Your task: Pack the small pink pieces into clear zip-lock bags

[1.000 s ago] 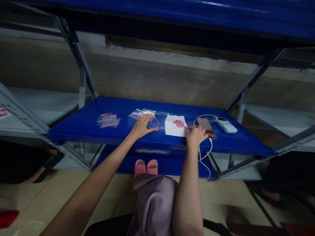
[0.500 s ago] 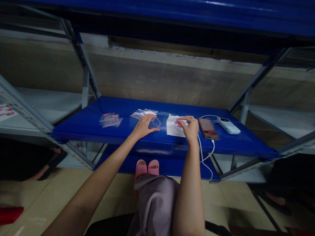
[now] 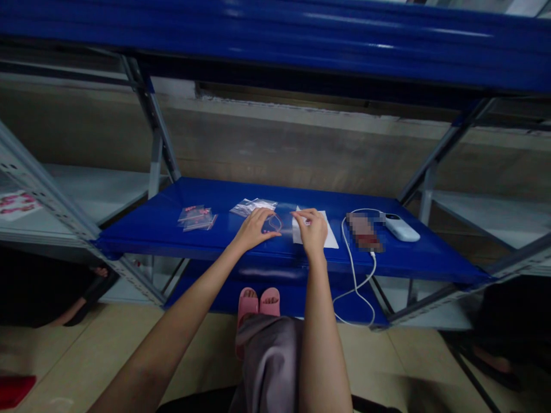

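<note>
My left hand (image 3: 252, 230) holds a small clear plastic bag (image 3: 274, 223), its thumb and fingers curved around the bag's mouth. A few tiny reddish pieces seem to lie in the bag. To the right, my right hand (image 3: 314, 232) is pinched at the fingertips, above the left part of a white sheet of paper (image 3: 330, 236). What the pinch holds is too small to make out. Pink pieces (image 3: 308, 221) on the paper are mostly covered by this hand. Behind my left hand lie several flat clear bags (image 3: 258, 203). Farther left, clear bags with pink pieces (image 3: 197, 218) are piled together.
A pixelated phone (image 3: 364, 232) and a white device (image 3: 402, 228) lie on the blue shelf (image 3: 434, 252) at right, with a white cable (image 3: 352, 269) hanging over the front edge. An upper blue shelf (image 3: 275, 40) overhangs. People sit at both sides, partly seen.
My right hand has moved left from the pink pieces toward the bag, fingertips still pinched. The left hand keeps its hold on the bag. The camera view has tilted slightly upward.
</note>
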Demonstrator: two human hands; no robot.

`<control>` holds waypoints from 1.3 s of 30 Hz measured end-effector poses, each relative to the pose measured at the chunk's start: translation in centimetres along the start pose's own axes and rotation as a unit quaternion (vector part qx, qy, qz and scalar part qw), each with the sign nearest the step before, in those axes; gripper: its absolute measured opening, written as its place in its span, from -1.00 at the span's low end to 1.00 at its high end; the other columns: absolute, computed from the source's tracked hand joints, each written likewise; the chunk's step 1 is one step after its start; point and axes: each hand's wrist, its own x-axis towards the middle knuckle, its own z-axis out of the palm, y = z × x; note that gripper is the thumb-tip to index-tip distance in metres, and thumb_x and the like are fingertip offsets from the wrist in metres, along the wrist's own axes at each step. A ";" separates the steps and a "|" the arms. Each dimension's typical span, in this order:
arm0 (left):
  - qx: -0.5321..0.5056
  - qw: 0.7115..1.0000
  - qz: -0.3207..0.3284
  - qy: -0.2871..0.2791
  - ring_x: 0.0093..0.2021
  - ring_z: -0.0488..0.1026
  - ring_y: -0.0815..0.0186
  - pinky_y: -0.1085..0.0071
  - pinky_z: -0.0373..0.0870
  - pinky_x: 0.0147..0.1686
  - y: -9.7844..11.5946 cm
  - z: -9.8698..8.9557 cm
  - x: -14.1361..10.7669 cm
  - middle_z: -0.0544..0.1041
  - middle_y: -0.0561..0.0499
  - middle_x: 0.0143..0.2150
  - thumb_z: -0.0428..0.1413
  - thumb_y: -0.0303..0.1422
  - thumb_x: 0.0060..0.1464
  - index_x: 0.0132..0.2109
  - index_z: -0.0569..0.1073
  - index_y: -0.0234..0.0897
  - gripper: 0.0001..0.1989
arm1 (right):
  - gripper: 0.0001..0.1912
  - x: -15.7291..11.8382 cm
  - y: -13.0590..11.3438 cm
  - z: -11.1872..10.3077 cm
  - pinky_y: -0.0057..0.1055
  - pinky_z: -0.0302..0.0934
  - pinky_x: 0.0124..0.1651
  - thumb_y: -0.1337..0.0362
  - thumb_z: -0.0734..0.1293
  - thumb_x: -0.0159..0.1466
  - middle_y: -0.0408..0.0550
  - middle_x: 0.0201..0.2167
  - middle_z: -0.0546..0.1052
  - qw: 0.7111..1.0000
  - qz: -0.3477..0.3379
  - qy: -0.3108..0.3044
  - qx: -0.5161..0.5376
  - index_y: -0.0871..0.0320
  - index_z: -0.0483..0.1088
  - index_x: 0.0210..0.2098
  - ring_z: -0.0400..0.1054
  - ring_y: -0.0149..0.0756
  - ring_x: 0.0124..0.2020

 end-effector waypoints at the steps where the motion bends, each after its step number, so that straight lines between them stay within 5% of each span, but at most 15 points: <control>1: -0.001 1.000 0.000 0.000 0.01 0.31 0.16 0.22 0.25 0.02 0.0 0.0 0.0 0.38 -0.12 -0.06 0.20 -0.13 -0.11 -0.05 0.27 -0.29 -0.48 | -0.70 -0.1 0.8 -0.6 -0.34 0.03 -0.19 0.17 0.18 0.25 0.02 -0.24 0.47 0.998 0.034 0.027 -0.042 0.14 0.50 -0.29 0.24 -0.21 -0.20; 5: 0.002 1.000 -0.009 -0.002 0.02 0.31 0.16 0.22 0.25 0.02 -0.1 0.0 0.1 0.38 -0.12 -0.05 0.18 -0.13 -0.09 -0.06 0.27 -0.27 -0.51 | -0.74 -1.0 4.3 -2.3 -0.24 -0.05 -0.18 0.27 0.19 0.22 0.10 -0.14 0.43 0.964 0.146 0.056 -0.217 0.13 0.48 -0.22 0.17 -0.07 -0.12; 9: 0.006 1.000 -0.009 -0.005 0.02 0.31 0.15 0.21 0.25 0.02 -0.2 0.1 0.1 0.39 -0.12 -0.05 0.18 -0.13 -0.09 -0.06 0.27 -0.29 -0.51 | -0.76 -1.7 6.3 -1.9 -0.20 -0.09 -0.16 0.27 0.22 0.17 0.09 -0.14 0.43 0.948 0.181 0.019 -0.263 0.12 0.49 -0.24 0.15 -0.04 -0.11; 26: 0.002 1.000 -0.015 -0.006 0.02 0.31 0.15 0.21 0.26 0.00 -0.1 0.0 0.2 0.38 -0.12 -0.06 0.19 -0.14 -0.09 -0.07 0.27 -0.27 -0.52 | -0.75 -1.0 6.6 -0.6 -0.17 -0.12 -0.17 0.31 0.22 0.16 0.18 -0.23 0.47 0.942 0.188 0.028 -0.276 0.23 0.49 -0.27 0.19 -0.03 -0.15; 31: 0.000 1.000 -0.022 -0.006 0.03 0.29 0.15 0.20 0.24 0.02 -0.1 0.0 0.1 0.38 -0.12 -0.04 0.19 -0.14 -0.09 -0.06 0.27 -0.28 -0.51 | -0.77 0.0 4.6 -1.9 -0.25 -0.08 -0.19 0.22 0.22 0.19 0.06 -0.19 0.46 0.975 0.146 0.033 -0.164 0.12 0.50 -0.29 0.20 -0.09 -0.15; 36: -0.003 1.000 -0.016 -0.010 0.01 0.30 0.16 0.21 0.25 0.01 0.1 -0.1 0.2 0.38 -0.10 -0.06 0.19 -0.14 -0.09 -0.06 0.28 -0.26 -0.51 | -0.81 1.1 -0.3 -1.8 -0.36 -0.04 -0.19 0.16 0.26 0.19 -0.07 -0.21 0.47 0.996 -0.007 -0.087 -0.011 0.03 0.50 -0.36 0.22 -0.23 -0.16; 39: -0.004 1.000 -0.018 -0.012 0.01 0.30 0.15 0.19 0.25 0.02 0.2 -0.2 0.1 0.38 -0.10 -0.06 0.19 -0.17 -0.09 -0.05 0.28 -0.26 -0.52 | -0.83 0.8 -2.8 -0.6 -0.35 -0.05 -0.18 0.17 0.27 0.19 -0.10 -0.21 0.46 0.990 -0.063 -0.126 -0.022 0.00 0.50 -0.38 0.20 -0.23 -0.14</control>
